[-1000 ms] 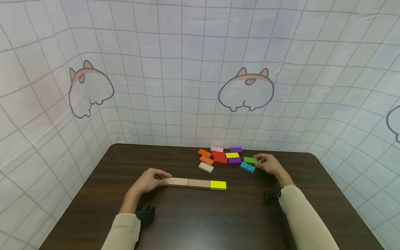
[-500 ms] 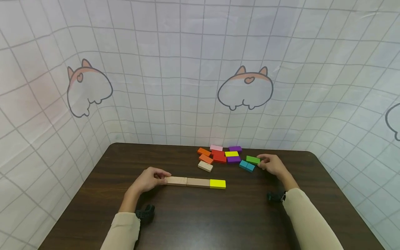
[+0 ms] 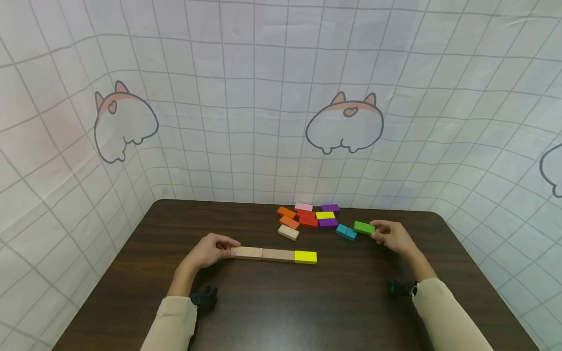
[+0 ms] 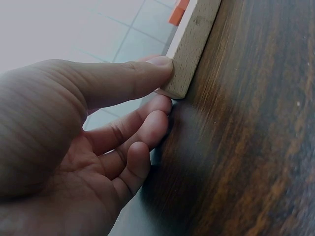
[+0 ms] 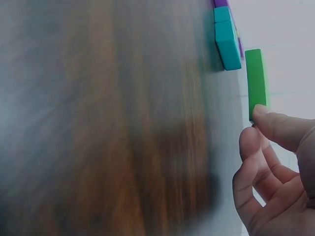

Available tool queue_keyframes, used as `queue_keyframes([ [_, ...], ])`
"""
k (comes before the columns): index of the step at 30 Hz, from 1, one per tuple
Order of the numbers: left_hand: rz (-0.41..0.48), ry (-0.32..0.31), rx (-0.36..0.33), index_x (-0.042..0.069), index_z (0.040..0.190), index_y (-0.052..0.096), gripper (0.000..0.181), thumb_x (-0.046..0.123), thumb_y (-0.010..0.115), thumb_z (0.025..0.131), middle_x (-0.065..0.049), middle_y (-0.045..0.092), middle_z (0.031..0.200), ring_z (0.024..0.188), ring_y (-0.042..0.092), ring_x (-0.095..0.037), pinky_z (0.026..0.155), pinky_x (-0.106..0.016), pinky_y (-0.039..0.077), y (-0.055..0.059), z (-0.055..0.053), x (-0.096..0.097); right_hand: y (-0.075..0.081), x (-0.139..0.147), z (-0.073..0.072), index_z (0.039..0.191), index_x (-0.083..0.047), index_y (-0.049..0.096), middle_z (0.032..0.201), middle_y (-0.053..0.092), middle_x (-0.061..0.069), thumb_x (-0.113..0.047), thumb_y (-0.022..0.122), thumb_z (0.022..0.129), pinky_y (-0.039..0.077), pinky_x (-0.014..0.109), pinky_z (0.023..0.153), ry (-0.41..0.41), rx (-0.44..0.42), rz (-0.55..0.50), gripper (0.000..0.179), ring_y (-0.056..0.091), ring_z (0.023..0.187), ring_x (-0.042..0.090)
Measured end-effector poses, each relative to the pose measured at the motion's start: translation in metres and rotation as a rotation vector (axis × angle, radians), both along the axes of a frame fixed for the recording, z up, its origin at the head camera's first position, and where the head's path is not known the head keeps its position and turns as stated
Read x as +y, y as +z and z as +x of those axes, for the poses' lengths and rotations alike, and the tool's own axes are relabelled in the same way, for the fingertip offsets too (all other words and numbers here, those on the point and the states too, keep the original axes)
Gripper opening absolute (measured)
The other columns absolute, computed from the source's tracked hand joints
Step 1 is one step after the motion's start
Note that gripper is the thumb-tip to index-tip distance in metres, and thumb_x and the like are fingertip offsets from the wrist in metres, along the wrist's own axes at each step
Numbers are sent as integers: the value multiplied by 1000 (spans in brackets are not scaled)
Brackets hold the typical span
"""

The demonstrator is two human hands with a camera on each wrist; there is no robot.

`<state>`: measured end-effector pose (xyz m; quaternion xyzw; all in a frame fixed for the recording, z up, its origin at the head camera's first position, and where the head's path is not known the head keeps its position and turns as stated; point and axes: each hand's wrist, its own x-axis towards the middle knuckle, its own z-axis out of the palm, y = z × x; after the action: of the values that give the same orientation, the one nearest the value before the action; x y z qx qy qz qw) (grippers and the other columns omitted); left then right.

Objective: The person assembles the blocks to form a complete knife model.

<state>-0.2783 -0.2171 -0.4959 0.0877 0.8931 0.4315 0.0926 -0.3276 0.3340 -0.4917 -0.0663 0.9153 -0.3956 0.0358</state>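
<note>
My left hand (image 3: 211, 251) pinches the left end of a plain wooden block (image 3: 248, 253) between thumb and fingers. A second plain block (image 3: 278, 255) and a yellow block (image 3: 305, 257) continue from it, end to end, in one straight row on the table. Over at the right, my right hand (image 3: 392, 236) grips the near end of a green block (image 3: 364, 227) with thumb and fingertips. In the right wrist view the green block (image 5: 256, 83) appears raised over the table, apart from the blue blocks (image 5: 226, 42).
Behind the row lies a loose cluster: orange (image 3: 289, 222), red (image 3: 308, 222), pink (image 3: 303, 207), purple (image 3: 328, 224) and yellow (image 3: 325, 215) blocks, with a plain one (image 3: 288, 232) in front. The dark table (image 3: 268, 302) meets a checked cloth (image 3: 246, 146) at its back edge.
My right hand has drawn the green block to the right, out from beside the blue blocks, and it now looks lifted. The left hand and the row have stayed in place.
</note>
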Motion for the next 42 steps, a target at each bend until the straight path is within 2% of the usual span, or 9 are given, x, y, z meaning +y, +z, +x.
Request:
queue_keyframes([
  [9,-11,2,7,15,113,80,21,12,75,93,-3,67,92,78,55,-18,72,-33,46,1,0,1,8,1,27,134,1,62,94,68,12,-10,69,98,49,29,62,65,47,27,38,62,77,22],
  [17,-6,-11,13,14,114,79,21,12,74,94,-3,67,92,78,55,-18,71,-33,46,0,0,0,5,-8,45,125,0,67,88,68,6,-8,71,96,49,26,65,234,56,73,31,59,72,9],
  [22,1,-3,6,14,114,79,21,11,74,94,-3,67,92,78,55,-18,72,-33,47,1,1,0,2,-17,49,119,-2,70,86,68,3,-10,73,94,46,24,63,302,31,105,26,54,70,5],
  [30,-2,-5,5,13,114,80,21,11,75,93,-4,67,92,78,55,-18,72,-33,46,0,1,2,1,-30,52,121,-2,70,87,67,3,-12,75,93,44,24,62,318,-1,78,30,52,70,7],
  [42,-5,-2,7,14,115,79,22,12,75,94,-3,67,93,79,55,-18,72,-33,47,1,1,1,0,-50,50,123,-2,70,86,67,2,-14,75,93,44,24,61,329,-3,68,32,51,68,7],
])
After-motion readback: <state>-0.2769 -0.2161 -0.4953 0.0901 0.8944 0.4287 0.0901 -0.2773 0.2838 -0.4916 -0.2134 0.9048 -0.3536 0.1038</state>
